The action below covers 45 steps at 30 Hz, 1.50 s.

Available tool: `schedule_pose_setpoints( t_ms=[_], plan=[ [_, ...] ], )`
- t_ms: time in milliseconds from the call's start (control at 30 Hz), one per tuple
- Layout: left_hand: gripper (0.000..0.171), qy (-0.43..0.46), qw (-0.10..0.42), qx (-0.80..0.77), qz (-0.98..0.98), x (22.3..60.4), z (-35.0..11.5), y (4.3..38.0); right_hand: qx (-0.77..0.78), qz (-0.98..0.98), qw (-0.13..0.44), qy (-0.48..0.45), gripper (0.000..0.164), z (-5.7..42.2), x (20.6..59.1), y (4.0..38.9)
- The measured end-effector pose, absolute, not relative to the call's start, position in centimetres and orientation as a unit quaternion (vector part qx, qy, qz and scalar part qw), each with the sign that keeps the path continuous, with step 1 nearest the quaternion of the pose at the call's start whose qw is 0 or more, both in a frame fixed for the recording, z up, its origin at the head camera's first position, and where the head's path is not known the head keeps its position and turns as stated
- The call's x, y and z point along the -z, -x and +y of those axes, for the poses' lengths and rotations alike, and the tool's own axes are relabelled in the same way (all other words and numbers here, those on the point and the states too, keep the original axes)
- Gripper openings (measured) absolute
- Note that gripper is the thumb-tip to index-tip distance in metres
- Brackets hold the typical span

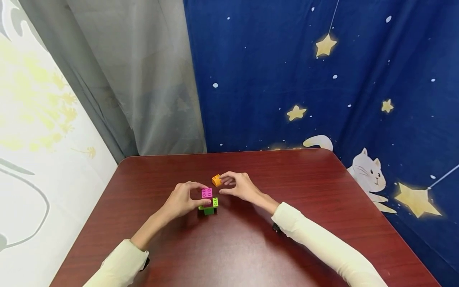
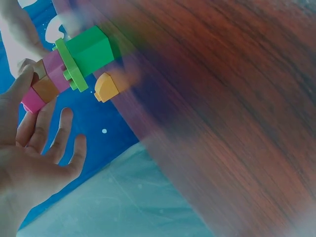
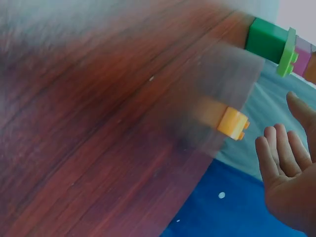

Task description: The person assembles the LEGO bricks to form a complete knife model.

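Observation:
A small tower of toy building bricks stands upright on the table. A green brick is its base, under a wider lime-green plate. Above come a purple brick, an orange layer and a pink brick on top. My left hand holds the tower's upper part between thumb and fingers. Just behind the tower, a loose yellow-orange brick lies on the table. My right hand is beside that brick, its fingers loosely extended and holding nothing; in the right wrist view they are apart from it.
The dark red-brown wooden table has rounded far corners. Beyond it hang a grey curtain and a blue curtain with stars and a cat. A white patterned cloth is at the left.

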<state>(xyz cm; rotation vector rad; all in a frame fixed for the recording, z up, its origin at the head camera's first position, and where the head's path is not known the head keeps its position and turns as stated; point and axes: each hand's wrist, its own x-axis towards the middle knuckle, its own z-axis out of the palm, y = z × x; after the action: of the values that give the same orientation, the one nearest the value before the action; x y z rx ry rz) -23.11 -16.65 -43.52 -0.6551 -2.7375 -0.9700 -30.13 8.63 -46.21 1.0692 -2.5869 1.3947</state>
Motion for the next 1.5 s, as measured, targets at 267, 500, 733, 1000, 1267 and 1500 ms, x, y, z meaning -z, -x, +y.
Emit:
schedule_pose_setpoints(
  t_ms=[267, 500, 733, 1000, 1267, 1500],
  plan=[
    [0.042, 0.222, 0.084, 0.335, -0.912, 43.4, -16.5, 23.2, -0.440, -0.846, 0.021, -0.301, 0.048, 8.6, 47.1, 32.2],
    [0.041, 0.227, 0.091, 0.333, -0.911, 43.6, -16.3, 23.2, -0.413, -0.869, 0.017, -0.273, 0.048, 7.7, 47.8, 33.8],
    [0.041, 0.229, 0.089, 0.338, -0.908, 43.6, -16.1, 23.3, -0.381, -0.888, 0.012, -0.259, 0.049, 6.8, 47.9, 34.2],
    [0.041, 0.228, 0.080, 0.342, -0.908, 43.6, -15.9, 23.3, -0.365, -0.898, 0.002, -0.247, 0.042, 6.2, 48.6, 34.3],
    [0.041, 0.224, 0.086, 0.340, -0.909, 43.6, -16.1, 23.2, -0.360, -0.895, -0.004, -0.262, 0.038, 6.3, 48.5, 33.5],
    [0.041, 0.219, 0.092, 0.339, -0.910, 43.8, -16.7, 23.1, -0.365, -0.888, -0.018, -0.280, 0.035, 6.7, 48.7, 32.7]
  ],
)
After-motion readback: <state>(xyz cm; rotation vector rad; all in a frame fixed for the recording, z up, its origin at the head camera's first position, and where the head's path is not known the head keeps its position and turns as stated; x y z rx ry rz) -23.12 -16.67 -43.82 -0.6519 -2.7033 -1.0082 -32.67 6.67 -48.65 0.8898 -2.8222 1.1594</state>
